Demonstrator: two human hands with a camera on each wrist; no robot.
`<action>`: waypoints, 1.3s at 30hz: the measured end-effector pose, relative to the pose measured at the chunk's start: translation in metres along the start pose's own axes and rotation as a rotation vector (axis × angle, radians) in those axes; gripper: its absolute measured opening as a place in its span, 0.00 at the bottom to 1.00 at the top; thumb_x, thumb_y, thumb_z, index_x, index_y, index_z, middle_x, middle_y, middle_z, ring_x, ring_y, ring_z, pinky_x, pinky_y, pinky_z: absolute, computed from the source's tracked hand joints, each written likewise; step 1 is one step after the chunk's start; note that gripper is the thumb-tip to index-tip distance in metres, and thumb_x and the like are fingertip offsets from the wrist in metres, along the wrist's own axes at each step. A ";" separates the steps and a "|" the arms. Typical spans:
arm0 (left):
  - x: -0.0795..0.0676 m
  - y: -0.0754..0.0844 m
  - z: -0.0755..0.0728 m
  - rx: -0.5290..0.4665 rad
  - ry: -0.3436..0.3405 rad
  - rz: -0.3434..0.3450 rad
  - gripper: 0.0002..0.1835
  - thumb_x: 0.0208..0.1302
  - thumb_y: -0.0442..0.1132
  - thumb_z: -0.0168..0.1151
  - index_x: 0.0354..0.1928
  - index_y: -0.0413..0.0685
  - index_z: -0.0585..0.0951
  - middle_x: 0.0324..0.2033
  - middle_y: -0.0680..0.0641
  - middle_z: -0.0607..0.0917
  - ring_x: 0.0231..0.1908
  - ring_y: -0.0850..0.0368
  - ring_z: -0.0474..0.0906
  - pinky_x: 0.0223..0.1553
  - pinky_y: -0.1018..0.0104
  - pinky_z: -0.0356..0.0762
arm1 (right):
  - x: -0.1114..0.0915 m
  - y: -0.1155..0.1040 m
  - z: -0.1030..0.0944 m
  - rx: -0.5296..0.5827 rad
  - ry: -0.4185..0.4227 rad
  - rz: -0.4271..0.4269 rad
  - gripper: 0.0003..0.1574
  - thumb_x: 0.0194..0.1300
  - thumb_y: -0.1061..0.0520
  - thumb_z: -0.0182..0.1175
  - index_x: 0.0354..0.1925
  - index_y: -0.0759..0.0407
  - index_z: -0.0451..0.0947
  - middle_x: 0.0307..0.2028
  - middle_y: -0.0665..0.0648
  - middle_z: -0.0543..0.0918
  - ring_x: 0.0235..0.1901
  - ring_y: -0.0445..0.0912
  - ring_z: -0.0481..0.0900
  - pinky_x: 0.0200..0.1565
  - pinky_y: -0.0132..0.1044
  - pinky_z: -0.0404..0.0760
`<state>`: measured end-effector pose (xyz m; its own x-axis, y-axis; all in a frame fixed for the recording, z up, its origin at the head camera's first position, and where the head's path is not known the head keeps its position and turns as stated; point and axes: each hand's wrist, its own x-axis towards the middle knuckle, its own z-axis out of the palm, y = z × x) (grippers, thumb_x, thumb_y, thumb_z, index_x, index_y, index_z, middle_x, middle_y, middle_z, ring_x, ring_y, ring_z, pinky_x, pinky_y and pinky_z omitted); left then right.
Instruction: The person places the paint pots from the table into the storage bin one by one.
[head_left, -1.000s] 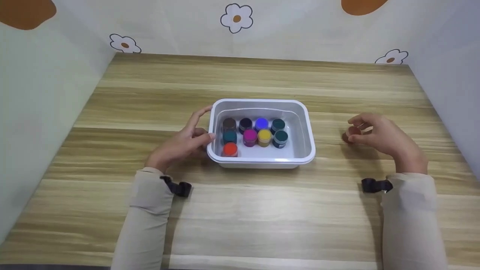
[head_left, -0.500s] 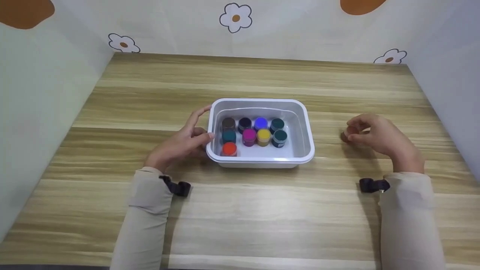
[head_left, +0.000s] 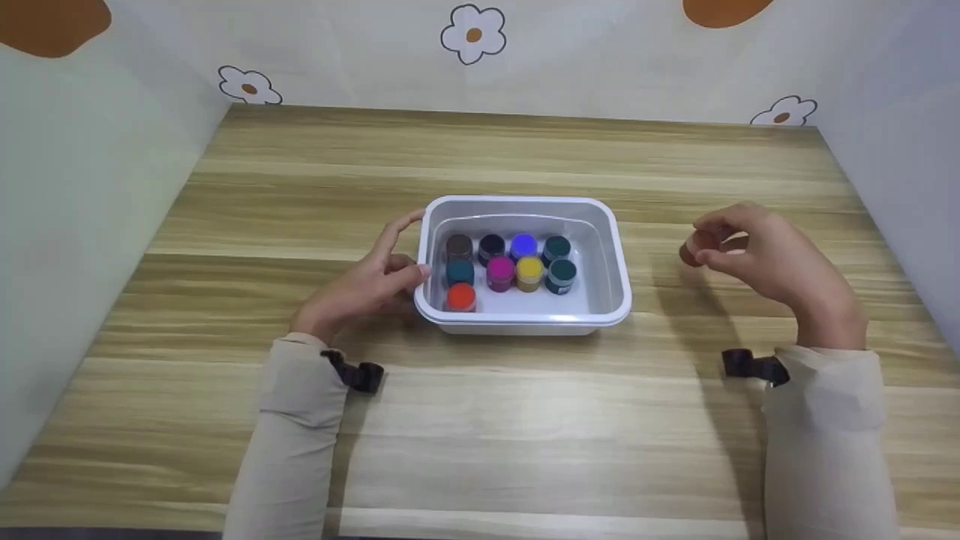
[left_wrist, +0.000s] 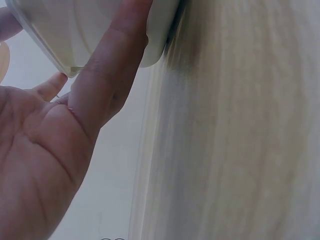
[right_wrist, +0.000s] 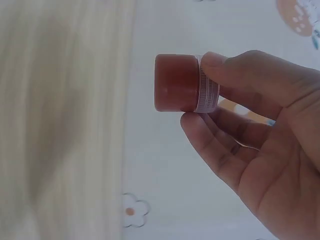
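Note:
A white plastic tub [head_left: 525,319] stands mid-table with several small paint jars inside, among them a red one [head_left: 460,297], a yellow one [head_left: 529,270] and a magenta one [head_left: 500,272]. At its left end, my left hand [head_left: 358,285] holds the tub, thumb on the rim and fingers along the outer wall [left_wrist: 75,30]. Right of the tub, my right hand [head_left: 776,259] pinches a reddish-brown paint jar [right_wrist: 176,82] by its clear ribbed lid, between thumb and fingers. That jar is clear of the table and lies on its side in the right wrist view.
The wood-grain table [head_left: 525,435] runs back to a pale wall with printed flowers [head_left: 473,34]. Pale panels [head_left: 82,187] border it on both sides. Jars fill the left and back of the tub; its front right floor [head_left: 517,305] shows bare.
My right hand has risen off the table with the brown paint jar, its shadow drawing away. The left hand and tub keep their place.

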<state>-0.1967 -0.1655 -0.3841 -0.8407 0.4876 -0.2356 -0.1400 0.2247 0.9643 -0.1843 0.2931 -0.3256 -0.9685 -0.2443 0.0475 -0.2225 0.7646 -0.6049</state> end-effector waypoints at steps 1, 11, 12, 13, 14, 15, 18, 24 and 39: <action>0.000 0.000 0.000 -0.006 -0.001 0.001 0.41 0.71 0.42 0.56 0.76 0.73 0.45 0.52 0.30 0.77 0.46 0.39 0.82 0.48 0.45 0.83 | -0.001 -0.006 -0.001 -0.001 0.009 -0.011 0.16 0.65 0.64 0.64 0.51 0.68 0.80 0.43 0.60 0.84 0.42 0.32 0.76 0.46 0.17 0.74; -0.002 -0.001 0.000 -0.016 0.006 0.000 0.41 0.70 0.42 0.56 0.75 0.77 0.46 0.53 0.31 0.77 0.47 0.39 0.82 0.48 0.45 0.83 | 0.000 -0.061 0.005 -0.045 0.012 -0.178 0.16 0.62 0.63 0.68 0.49 0.61 0.81 0.41 0.53 0.84 0.43 0.38 0.79 0.48 0.21 0.76; -0.002 -0.001 0.000 -0.019 0.007 0.000 0.41 0.70 0.41 0.56 0.75 0.77 0.46 0.53 0.31 0.77 0.47 0.39 0.82 0.48 0.45 0.83 | 0.003 -0.066 0.009 -0.038 -0.007 -0.192 0.16 0.62 0.63 0.68 0.50 0.61 0.81 0.41 0.53 0.84 0.44 0.41 0.80 0.50 0.25 0.78; -0.002 -0.001 0.000 -0.020 0.009 0.000 0.41 0.70 0.41 0.56 0.75 0.77 0.46 0.53 0.31 0.77 0.46 0.39 0.82 0.48 0.45 0.83 | 0.006 -0.071 0.013 -0.033 -0.029 -0.206 0.16 0.62 0.64 0.68 0.50 0.62 0.81 0.41 0.54 0.83 0.45 0.44 0.80 0.51 0.29 0.79; -0.003 -0.002 0.000 -0.022 0.012 0.000 0.41 0.70 0.41 0.56 0.75 0.77 0.46 0.52 0.31 0.77 0.46 0.39 0.82 0.48 0.45 0.83 | 0.010 -0.077 0.018 -0.025 -0.055 -0.212 0.16 0.62 0.64 0.67 0.50 0.62 0.81 0.42 0.54 0.83 0.45 0.46 0.81 0.52 0.34 0.80; -0.003 -0.001 0.000 -0.030 0.013 -0.001 0.41 0.70 0.41 0.56 0.75 0.77 0.46 0.52 0.31 0.77 0.46 0.39 0.82 0.48 0.45 0.83 | 0.013 -0.081 0.024 -0.014 -0.082 -0.224 0.17 0.62 0.65 0.67 0.50 0.63 0.81 0.41 0.55 0.82 0.45 0.48 0.81 0.52 0.38 0.81; -0.002 -0.001 0.000 -0.038 0.008 0.007 0.40 0.71 0.40 0.56 0.75 0.75 0.47 0.52 0.31 0.77 0.46 0.39 0.82 0.48 0.45 0.83 | 0.025 -0.094 0.042 0.030 -0.166 -0.251 0.17 0.62 0.66 0.66 0.50 0.64 0.81 0.41 0.57 0.82 0.45 0.50 0.82 0.51 0.47 0.82; 0.000 -0.001 0.001 -0.037 -0.002 0.025 0.41 0.71 0.40 0.56 0.76 0.72 0.45 0.53 0.29 0.77 0.47 0.39 0.82 0.47 0.46 0.84 | 0.044 -0.113 0.081 -0.008 -0.253 -0.330 0.18 0.60 0.65 0.68 0.49 0.66 0.81 0.41 0.58 0.82 0.44 0.49 0.80 0.49 0.46 0.81; -0.001 -0.001 0.000 0.002 0.003 0.013 0.41 0.70 0.43 0.57 0.75 0.76 0.46 0.55 0.31 0.76 0.51 0.38 0.80 0.49 0.46 0.83 | 0.052 -0.127 0.116 -0.081 -0.359 -0.305 0.17 0.59 0.63 0.69 0.48 0.62 0.84 0.41 0.55 0.79 0.42 0.47 0.78 0.47 0.40 0.82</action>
<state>-0.1954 -0.1659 -0.3848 -0.8440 0.4879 -0.2227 -0.1282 0.2196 0.9671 -0.1934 0.1141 -0.3389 -0.7608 -0.6449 -0.0732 -0.5128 0.6664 -0.5412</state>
